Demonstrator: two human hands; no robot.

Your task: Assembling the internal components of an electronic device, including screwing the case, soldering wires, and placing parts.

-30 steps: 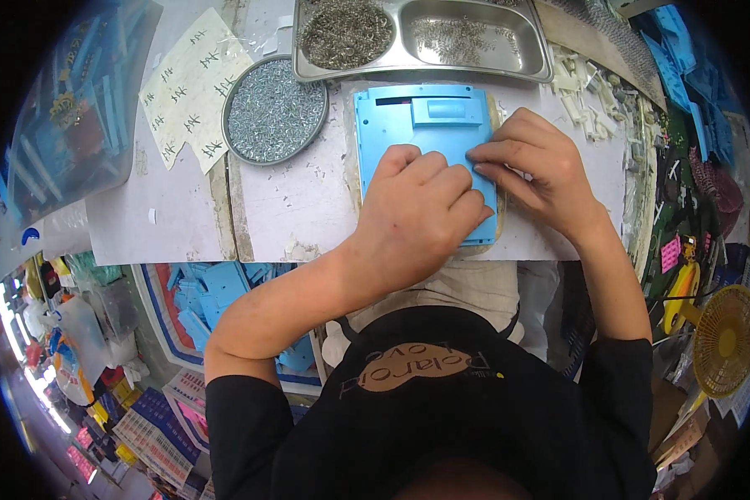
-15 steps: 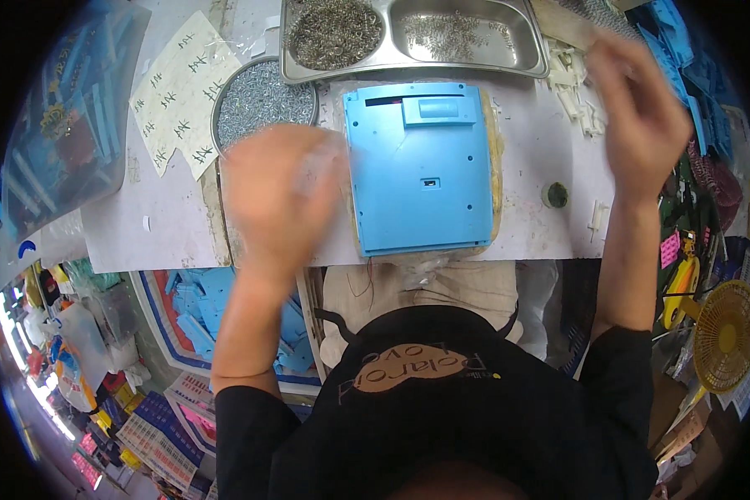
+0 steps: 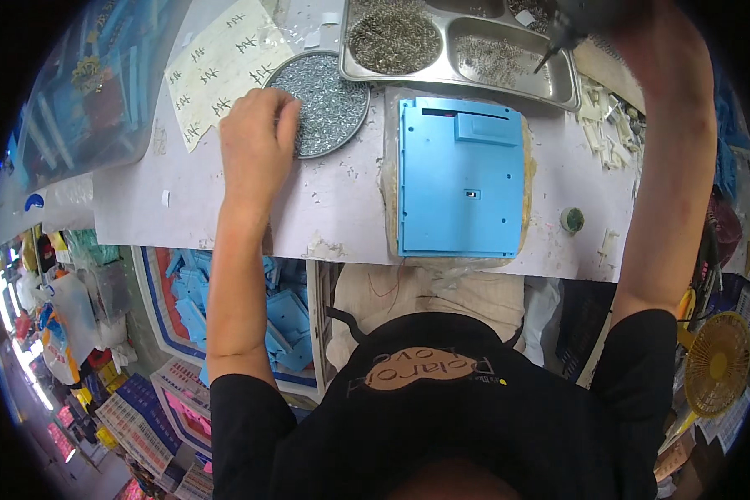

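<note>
My left hand (image 3: 257, 137) is at the left rim of a round metal dish of small silvery screws (image 3: 329, 104). Its fingers are curled and closed, with the tips hidden, so what they pinch cannot be made out. High at the right, my right hand (image 3: 662, 54) is wrapped round a dark electric screwdriver (image 3: 587, 21), partly cut off by the view's dark rim. The driver's thin bit points down left over the steel tray (image 3: 442, 82). Between my arms a light-blue plastic housing (image 3: 454, 196) lies flat on a padded, film-covered base, with a slot and several holes showing.
Springs and small metal parts lie in the tray's compartments. White plastic pieces (image 3: 604, 125) and a small round green-topped object (image 3: 572, 220) are at the right. A marked paper sheet (image 3: 217, 71) and a bag of blue parts (image 3: 92, 108) are left; a crate (image 3: 317, 333) of blue pieces stands below.
My left hand has moved back to the screw dish's rim. My right hand has risen and now grips the electric screwdriver. The whole view has shifted, so the housing appears farther right.
</note>
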